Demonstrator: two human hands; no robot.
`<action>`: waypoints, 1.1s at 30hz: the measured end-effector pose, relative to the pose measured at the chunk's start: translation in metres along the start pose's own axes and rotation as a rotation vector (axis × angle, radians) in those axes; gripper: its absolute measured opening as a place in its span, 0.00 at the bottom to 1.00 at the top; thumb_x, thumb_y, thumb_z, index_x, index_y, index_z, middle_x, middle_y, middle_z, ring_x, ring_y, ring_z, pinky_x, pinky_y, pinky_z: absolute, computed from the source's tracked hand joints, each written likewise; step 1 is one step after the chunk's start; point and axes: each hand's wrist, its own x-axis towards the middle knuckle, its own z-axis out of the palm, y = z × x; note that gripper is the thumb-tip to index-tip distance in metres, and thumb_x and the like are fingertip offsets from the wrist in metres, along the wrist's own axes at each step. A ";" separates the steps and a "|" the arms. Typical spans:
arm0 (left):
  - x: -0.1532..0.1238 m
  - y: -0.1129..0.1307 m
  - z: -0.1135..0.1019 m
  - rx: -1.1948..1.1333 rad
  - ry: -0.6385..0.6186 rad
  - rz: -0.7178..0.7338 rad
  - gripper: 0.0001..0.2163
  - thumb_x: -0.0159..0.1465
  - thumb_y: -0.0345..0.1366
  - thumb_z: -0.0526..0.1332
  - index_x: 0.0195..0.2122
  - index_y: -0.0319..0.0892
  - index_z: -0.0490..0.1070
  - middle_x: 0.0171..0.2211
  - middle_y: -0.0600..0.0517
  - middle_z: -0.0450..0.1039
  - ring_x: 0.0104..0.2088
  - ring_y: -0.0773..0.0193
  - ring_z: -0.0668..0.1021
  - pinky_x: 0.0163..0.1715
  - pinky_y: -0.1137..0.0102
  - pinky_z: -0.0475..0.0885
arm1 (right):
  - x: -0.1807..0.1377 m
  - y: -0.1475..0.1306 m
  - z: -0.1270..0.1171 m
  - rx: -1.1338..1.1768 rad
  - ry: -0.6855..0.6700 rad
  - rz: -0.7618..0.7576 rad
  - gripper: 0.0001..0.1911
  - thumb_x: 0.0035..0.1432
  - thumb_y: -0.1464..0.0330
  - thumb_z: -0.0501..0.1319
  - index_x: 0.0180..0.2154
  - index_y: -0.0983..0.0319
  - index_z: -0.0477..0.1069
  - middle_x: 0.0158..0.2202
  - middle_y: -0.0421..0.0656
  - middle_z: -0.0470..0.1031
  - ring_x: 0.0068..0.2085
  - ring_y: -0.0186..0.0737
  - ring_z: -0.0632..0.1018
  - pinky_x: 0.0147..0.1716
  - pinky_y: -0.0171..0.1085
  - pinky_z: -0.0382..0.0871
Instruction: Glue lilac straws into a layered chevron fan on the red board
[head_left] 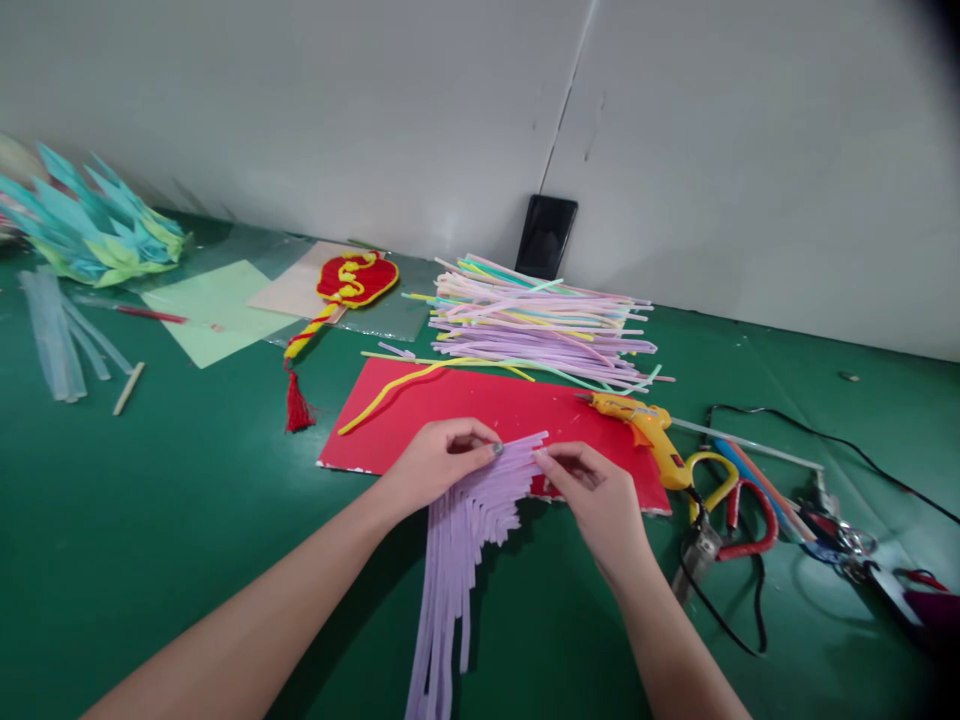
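Left hand point(442, 462) and right hand point(596, 495) pinch the fanned lilac strips point(469, 520) between them; a slackened pinch would likely let the staggered ends slip askew.

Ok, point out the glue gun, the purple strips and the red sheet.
glue gun point(645, 420), head view, on its yellow body.
purple strips point(480, 505), head view, on the fanned part.
red sheet point(480, 405), head view, bare middle.

Glue gun point(649, 430) near straw pile point(540, 320) — phone point(545, 236) behind.
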 end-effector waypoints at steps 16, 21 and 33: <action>0.001 -0.001 0.000 -0.014 0.003 0.005 0.07 0.57 0.37 0.60 0.34 0.40 0.73 0.30 0.53 0.74 0.31 0.66 0.75 0.31 0.73 0.67 | 0.001 0.008 0.001 0.069 0.058 -0.117 0.11 0.47 0.64 0.68 0.33 0.60 0.72 0.31 0.41 0.77 0.35 0.37 0.78 0.36 0.37 0.73; 0.000 -0.001 0.000 -0.020 0.005 0.000 0.07 0.56 0.37 0.61 0.34 0.40 0.73 0.30 0.53 0.74 0.31 0.67 0.75 0.31 0.74 0.67 | 0.001 0.008 0.001 0.059 0.066 -0.120 0.11 0.47 0.65 0.68 0.34 0.59 0.72 0.31 0.41 0.77 0.35 0.37 0.78 0.36 0.37 0.73; 0.000 0.000 0.001 -0.019 0.008 0.002 0.06 0.56 0.36 0.61 0.33 0.40 0.73 0.29 0.53 0.74 0.30 0.67 0.75 0.30 0.73 0.67 | 0.001 0.006 0.001 0.050 0.044 -0.081 0.10 0.47 0.64 0.67 0.34 0.60 0.75 0.31 0.42 0.78 0.35 0.38 0.78 0.38 0.38 0.74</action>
